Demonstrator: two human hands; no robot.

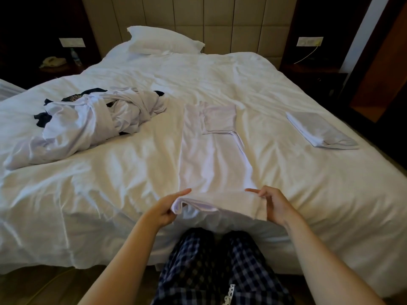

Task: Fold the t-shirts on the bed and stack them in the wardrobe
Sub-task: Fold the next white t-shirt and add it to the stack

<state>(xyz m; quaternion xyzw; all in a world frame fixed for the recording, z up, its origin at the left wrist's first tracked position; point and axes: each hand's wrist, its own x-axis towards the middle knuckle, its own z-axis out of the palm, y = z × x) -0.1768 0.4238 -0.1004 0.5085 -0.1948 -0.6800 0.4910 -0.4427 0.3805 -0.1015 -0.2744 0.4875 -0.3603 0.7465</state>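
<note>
- A long white t-shirt (211, 155) lies in the centre of the frame on the white-sheeted bed (286, 89). It is folded lengthwise into a narrow strip, with one sleeve turned flat across its upper end.
- Its near hem is lifted off the sheet at the bed's lower edge.
- The left hand (167, 208) pinches the hem's left corner, with the forefinger stretched out over the cloth.
- The right hand (273, 205) pinches the right corner, also with the forefinger pointing out.
- A folded pale grey-white t-shirt (319, 130) rests at centre right.
- A rumpled heap of white and dark garments (92, 119) sits at centre left; its separate pieces cannot be told apart.
- The gathered hem hides the left thumb.
- The dark bedside areas in both upper corners are hard to make out.
</note>
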